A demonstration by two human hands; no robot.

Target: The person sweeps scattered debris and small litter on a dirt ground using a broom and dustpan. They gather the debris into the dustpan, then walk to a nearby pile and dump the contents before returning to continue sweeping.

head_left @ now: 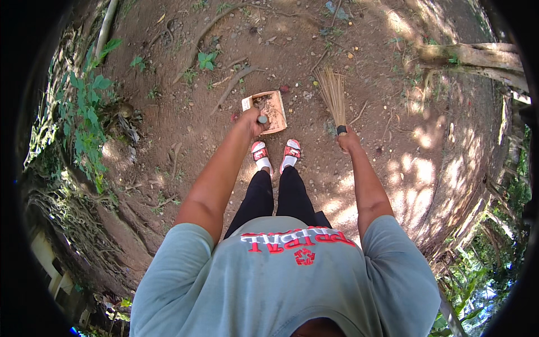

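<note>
My left hand [252,123] is closed around the upright handle of a dustpan [277,115]; the rounded handle end shows above my fist. The pan is a pale, box-like tray with raised sides, in front of my feet, and dark bits of litter lie in it. Out to the right, my right hand [347,139] grips a stick broom [331,95] by its dark-bound end. The broom's thin tan bristles fan out forward and slightly left, apart from the dustpan. Whether the bristle tips touch the ground I cannot tell.
Brown dirt ground [303,50] holds scattered pebbles, leaves and exposed roots [238,78]. A leafy green plant [84,106] grows at the left. A thick root or trunk [477,59] lies at the far right. My sandalled feet [291,153] stand just behind the dustpan.
</note>
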